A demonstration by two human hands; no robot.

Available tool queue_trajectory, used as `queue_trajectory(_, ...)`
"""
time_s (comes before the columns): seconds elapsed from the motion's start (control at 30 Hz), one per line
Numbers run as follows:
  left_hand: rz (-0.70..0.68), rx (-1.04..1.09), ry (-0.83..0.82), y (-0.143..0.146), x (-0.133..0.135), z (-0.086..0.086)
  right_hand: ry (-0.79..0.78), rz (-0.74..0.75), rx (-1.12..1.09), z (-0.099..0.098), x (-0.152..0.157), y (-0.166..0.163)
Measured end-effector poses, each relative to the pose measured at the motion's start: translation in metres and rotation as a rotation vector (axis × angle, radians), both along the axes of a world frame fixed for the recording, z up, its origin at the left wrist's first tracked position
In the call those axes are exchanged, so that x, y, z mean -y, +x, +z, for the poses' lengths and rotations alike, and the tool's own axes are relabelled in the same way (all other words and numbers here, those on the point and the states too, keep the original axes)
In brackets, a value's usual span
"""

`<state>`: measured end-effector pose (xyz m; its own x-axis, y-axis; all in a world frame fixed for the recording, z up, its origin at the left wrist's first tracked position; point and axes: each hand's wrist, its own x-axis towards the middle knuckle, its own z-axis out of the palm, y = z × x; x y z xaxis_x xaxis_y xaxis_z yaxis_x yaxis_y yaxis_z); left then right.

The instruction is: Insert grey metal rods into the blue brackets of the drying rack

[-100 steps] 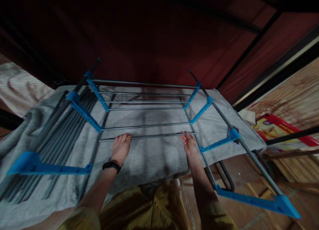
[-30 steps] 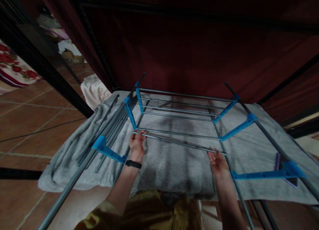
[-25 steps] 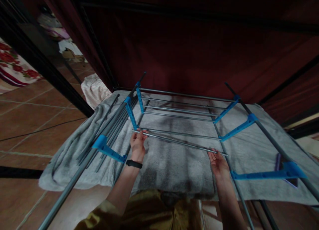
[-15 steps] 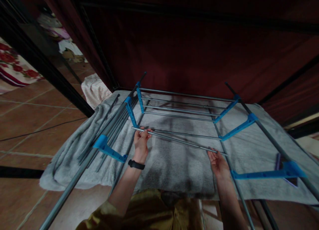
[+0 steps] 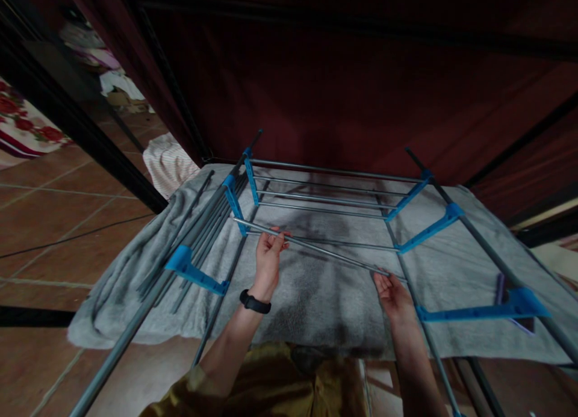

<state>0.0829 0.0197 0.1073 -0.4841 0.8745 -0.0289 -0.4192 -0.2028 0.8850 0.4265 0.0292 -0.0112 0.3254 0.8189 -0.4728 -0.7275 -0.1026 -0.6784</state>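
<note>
A thin metal rod (image 5: 332, 254) slants across the frame, its left end higher than its right. My left hand (image 5: 271, 248) grips it left of the middle, thumb and fingers pinched round it. Close to the rod's right end, my right hand (image 5: 392, 290) has its fingers closed on it. The rod's left end lies over or beside a blue plastic bracket (image 5: 235, 204); whether they touch I cannot tell. Around it stands a frame of grey tubes with more blue brackets, such as the near left one (image 5: 196, 272) and near right one (image 5: 478, 312). Several crossbars (image 5: 325, 196) span the far part.
A grey blanket (image 5: 316, 308) lies under the frame. Several loose grey tubes (image 5: 198, 248) lie on its left side. A dark flat object with a purple edge (image 5: 500, 289) rests by the near right bracket. Dark red curtain (image 5: 316, 92) hangs behind; black posts (image 5: 90, 110) stand left.
My left hand has slid right along the rod, and the rod's left end has risen a little. My right hand stays near the right end. The view has shifted slightly.
</note>
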Motion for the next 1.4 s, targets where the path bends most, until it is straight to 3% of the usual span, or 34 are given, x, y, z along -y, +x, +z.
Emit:
queue_trajectory(0.5, -0.152, -0.120, 0.003, 0.037, 0.006, 0.019, -0.042, 0.051, -0.169, 0.021, 0.012, -0.031)
queue_trajectory(0.9, -0.239, -0.210, 0.011, 0.055, 0.009, 0.020, -0.028, 0.164, -0.240, 0.032, 0.020, -0.065)
queue_trajectory(1.1, -0.286, -0.228, 0.015, 0.063, 0.011, 0.015, 0.019, 0.228, -0.169, 0.035, 0.023, -0.078)
queue_trajectory(1.2, -0.287, -0.252, 0.041, 0.063, 0.011, 0.015, -0.022, 0.372, -0.138, 0.037, 0.028, -0.081)
queue_trajectory(1.3, -0.268, -0.297, 0.074, 0.055, 0.008, 0.020, -0.071, 0.500, 0.001, 0.036, 0.037, -0.080)
queue_trajectory(1.4, -0.230, -0.357, 0.111, 0.045, 0.003, 0.025, -0.084, 0.478, 0.234, 0.034, 0.044, -0.075)
